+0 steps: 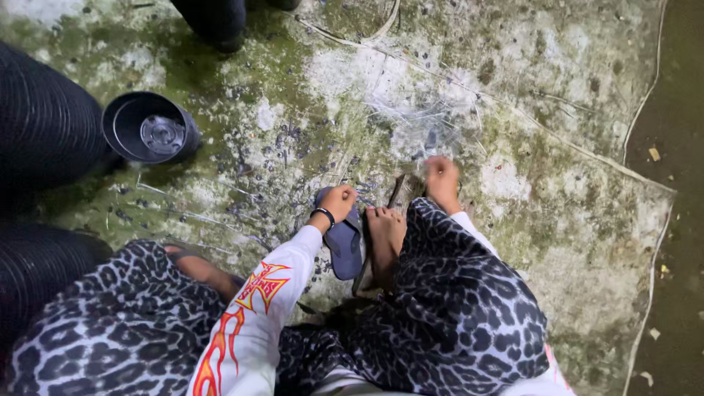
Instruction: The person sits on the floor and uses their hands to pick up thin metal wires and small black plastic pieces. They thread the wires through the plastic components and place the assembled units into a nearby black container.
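I crouch over a mossy, stained concrete floor [513,88] in leopard-print trousers and a white sleeve with a red and yellow print. My left hand [336,201], with a black band at the wrist, is closed at the toe end of a blue-grey sandal [345,246] lying on the floor. My right hand [442,178] is closed close to the ground past my right knee, at the end of a dark flat piece [405,192]; what it grips is too small to tell. My bare right foot [385,238] rests between the two hands.
A black plastic pot [149,128] lies on its side at the left, beside long stacks of nested black pots [44,125]. Another person's dark-clad leg [216,22] stands at the top. A thin cord [557,139] crosses the floor. Dark ground [678,220] lies right.
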